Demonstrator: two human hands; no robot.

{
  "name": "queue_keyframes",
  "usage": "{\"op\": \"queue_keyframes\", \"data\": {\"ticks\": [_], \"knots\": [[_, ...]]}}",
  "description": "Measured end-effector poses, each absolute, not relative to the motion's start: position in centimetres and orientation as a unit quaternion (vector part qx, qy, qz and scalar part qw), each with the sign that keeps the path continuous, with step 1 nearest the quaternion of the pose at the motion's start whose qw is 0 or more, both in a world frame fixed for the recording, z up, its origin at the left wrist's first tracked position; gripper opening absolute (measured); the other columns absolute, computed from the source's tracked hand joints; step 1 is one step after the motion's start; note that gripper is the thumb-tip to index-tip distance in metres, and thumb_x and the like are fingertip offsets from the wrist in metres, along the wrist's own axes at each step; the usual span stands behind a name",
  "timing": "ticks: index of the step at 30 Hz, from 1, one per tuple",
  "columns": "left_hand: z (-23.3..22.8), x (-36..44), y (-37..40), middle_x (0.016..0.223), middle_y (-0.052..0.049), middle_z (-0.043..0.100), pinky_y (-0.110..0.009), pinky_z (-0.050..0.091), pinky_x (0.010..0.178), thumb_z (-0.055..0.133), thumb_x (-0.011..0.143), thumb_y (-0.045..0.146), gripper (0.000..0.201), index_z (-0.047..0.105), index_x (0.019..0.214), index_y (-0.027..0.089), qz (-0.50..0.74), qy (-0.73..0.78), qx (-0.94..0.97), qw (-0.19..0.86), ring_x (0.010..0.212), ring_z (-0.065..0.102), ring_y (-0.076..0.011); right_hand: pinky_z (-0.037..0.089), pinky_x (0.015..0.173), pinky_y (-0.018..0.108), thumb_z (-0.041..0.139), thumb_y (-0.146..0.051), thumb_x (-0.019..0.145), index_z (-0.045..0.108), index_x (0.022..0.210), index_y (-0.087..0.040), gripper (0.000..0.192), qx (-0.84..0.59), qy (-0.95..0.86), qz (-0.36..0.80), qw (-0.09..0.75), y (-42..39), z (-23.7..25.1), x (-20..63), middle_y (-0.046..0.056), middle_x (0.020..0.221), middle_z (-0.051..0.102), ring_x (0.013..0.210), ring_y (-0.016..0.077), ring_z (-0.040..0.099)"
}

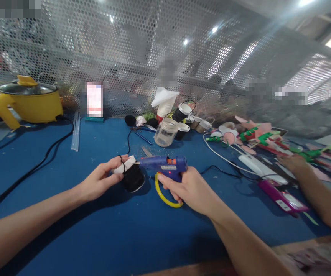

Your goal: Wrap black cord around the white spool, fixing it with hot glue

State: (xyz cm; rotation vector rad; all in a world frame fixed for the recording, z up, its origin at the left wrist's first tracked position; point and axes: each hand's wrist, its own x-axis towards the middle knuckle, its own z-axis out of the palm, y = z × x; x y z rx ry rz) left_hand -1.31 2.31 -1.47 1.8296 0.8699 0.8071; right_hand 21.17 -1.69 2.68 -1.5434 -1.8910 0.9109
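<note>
My left hand (100, 178) pinches a small black-wrapped cup (133, 179) by its white rim, with a black cord looped near the fingers. The cup is tilted over the blue table (96, 241). In my right hand (195, 189) is a blue hot glue gun (158, 163), its grip wrapped by my fingers and a small red light showing. Its nozzle points left and meets or nearly meets the white rim; I cannot tell which. Scissors with a yellow handle (165, 200) are partly hidden by the gun and my right hand.
A clear jar (165, 133), paper cups (165, 106) and wrapped cups (182, 111) stand behind. Glue sticks (75, 134), a phone (94, 99) and a yellow electric pot (34, 103) are left. Rightward lie a power strip (263, 168), a purple device (282, 197) and another person's arm (317, 188).
</note>
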Motion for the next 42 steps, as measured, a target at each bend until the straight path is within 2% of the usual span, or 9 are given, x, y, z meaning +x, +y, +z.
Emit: {"op": "queue_keyframes", "data": {"ticks": [8, 16, 33, 39, 42], "knots": [[-1.51, -1.26, 2.34, 0.125, -0.011, 0.050, -0.041, 0.023, 0.103, 0.048, 0.077, 0.033, 0.033, 0.055, 0.104, 0.015, 0.331, 0.354, 0.740, 0.466, 0.125, 0.030, -0.0298, 0.037, 0.037, 0.019, 0.050, -0.035, 0.075, 0.046, 0.058, -0.016, 0.026, -0.585, -0.672, 0.369, 0.263, -1.19, 2.52, 21.22, -0.006, 0.037, 0.041, 0.033, 0.0068, 0.039], [-1.45, -1.39, 2.37, 0.128, -0.010, 0.047, -0.039, 0.024, 0.102, 0.048, 0.077, 0.035, 0.034, 0.056, 0.104, 0.016, 0.324, 0.362, 0.748, 0.453, 0.124, 0.030, -0.0288, 0.035, 0.037, 0.019, 0.050, -0.033, 0.075, 0.047, 0.055, -0.016, 0.027, -0.567, -0.699, 0.341, 0.272, -1.33, 2.42, 21.33, -0.005, 0.036, 0.043, 0.033, 0.0073, 0.041], [-1.50, -1.47, 2.34, 0.127, -0.010, 0.047, -0.040, 0.022, 0.103, 0.048, 0.078, 0.035, 0.032, 0.055, 0.104, 0.016, 0.327, 0.348, 0.745, 0.465, 0.125, 0.029, -0.0293, 0.035, 0.036, 0.019, 0.050, -0.033, 0.076, 0.047, 0.058, -0.016, 0.024, -0.567, -0.690, 0.363, 0.267, -1.35, 2.54, 21.34, -0.005, 0.038, 0.042, 0.033, 0.0069, 0.040], [-1.57, -1.46, 2.40, 0.128, -0.010, 0.047, -0.040, 0.021, 0.103, 0.049, 0.077, 0.037, 0.034, 0.056, 0.102, 0.015, 0.326, 0.349, 0.744, 0.468, 0.125, 0.029, -0.0291, 0.036, 0.039, 0.019, 0.049, -0.030, 0.077, 0.042, 0.051, -0.018, 0.030, -0.550, -0.713, 0.342, 0.269, -1.46, 2.68, 21.33, -0.005, 0.035, 0.041, 0.034, 0.0069, 0.040], [-1.62, -1.43, 2.41, 0.126, -0.011, 0.049, -0.040, 0.022, 0.103, 0.049, 0.077, 0.037, 0.034, 0.055, 0.102, 0.014, 0.332, 0.346, 0.742, 0.469, 0.125, 0.029, -0.0294, 0.035, 0.037, 0.019, 0.050, -0.033, 0.075, 0.045, 0.054, -0.017, 0.027, -0.567, -0.692, 0.357, 0.269, -1.42, 2.64, 21.31, -0.005, 0.036, 0.042, 0.033, 0.0074, 0.040]]}}
